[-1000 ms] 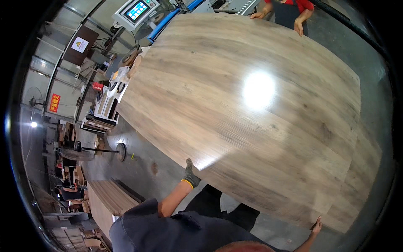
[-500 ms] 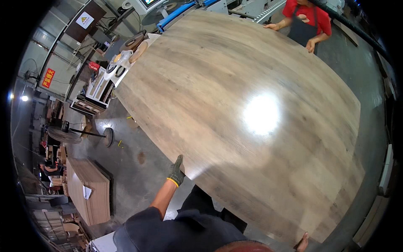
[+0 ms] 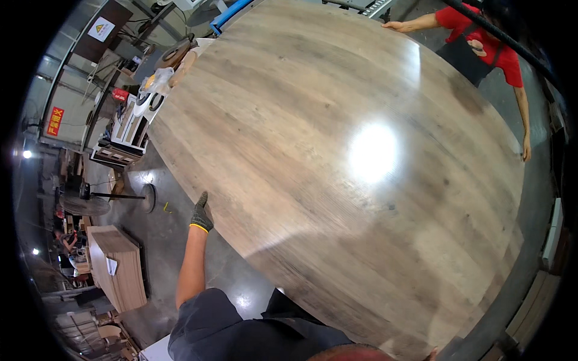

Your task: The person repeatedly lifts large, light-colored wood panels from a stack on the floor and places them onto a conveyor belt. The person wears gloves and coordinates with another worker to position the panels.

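A large wood-grain board (image 3: 289,156) in brown and grey tones fills most of the view. My left hand (image 3: 202,213), in a dark knit glove with a yellow cuff, grips its near left edge, thumb on top and the other fingers hidden beneath. At the bottom of the view, only a sliver of my right hand (image 3: 432,355) shows at the near right edge of the board, closed on it; the rest is cut off. Across from me, a person in a red shirt and dark apron (image 3: 475,57) has both hands on the board's far edge.
Machinery with a blue rail (image 3: 232,15) stands at the far left. Beside it, a cluttered bench (image 3: 159,78) carries rolls of edging. A standing fan (image 3: 87,204) and a stack of brown panels (image 3: 117,268) are on the floor to my left. More panels (image 3: 533,307) lie at the right.
My left hand has slid or shifted left and farther along the board's edge. The co-worker has moved right, with arms spread wider along the far edge. The board appears slightly shifted left in view.
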Tool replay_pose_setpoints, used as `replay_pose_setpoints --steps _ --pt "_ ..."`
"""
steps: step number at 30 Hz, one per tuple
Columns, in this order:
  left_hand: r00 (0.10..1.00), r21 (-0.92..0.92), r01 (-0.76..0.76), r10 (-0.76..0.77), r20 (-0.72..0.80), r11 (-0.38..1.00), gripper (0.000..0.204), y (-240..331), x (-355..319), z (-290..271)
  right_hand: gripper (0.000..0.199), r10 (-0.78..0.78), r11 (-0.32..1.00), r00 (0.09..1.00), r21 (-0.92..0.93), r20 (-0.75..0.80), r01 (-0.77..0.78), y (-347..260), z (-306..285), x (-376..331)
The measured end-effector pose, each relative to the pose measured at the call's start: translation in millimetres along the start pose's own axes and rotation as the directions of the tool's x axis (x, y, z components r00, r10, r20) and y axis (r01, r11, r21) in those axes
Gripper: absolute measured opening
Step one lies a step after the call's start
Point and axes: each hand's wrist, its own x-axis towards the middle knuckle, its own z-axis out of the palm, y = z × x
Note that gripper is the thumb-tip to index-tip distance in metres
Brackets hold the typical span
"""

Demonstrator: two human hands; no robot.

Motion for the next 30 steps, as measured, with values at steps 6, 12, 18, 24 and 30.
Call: replay_pose_setpoints --steps 6,12,18,24,30 --pt "0.988 -0.021 0.146 -0.147 -0.056 0.989 0.056 12 -8 29 0.056 -0.642 0.726 0.753 -0.201 0.145 0.658 -13 -23 25" --pt "0.988 -0.025 0.151 -0.152 -0.023 0.988 0.055 15 -1 37 0.059 -0.277 0.951 0.96 -0.129 0.041 0.28 -9 -43 35" --pt "0.983 0.022 0.149 -0.146 -0.116 0.989 0.061 17 -2 40 0.06 0.037 0.998 0.999 -0.039 -0.039 -0.039 -34 -44 29" --pt "0.918 0.188 0.135 -0.052 -0.393 0.973 0.068 27 -44 111 0.059 0.101 0.992 0.994 0.08 -0.051 -0.096 -65 -44 18" --pt "0.96 0.123 0.075 -0.038 -0.278 0.99 0.062 12 16 47 0.058 -0.531 0.841 0.847 -0.126 -0.01 0.526 -12 -47 61"
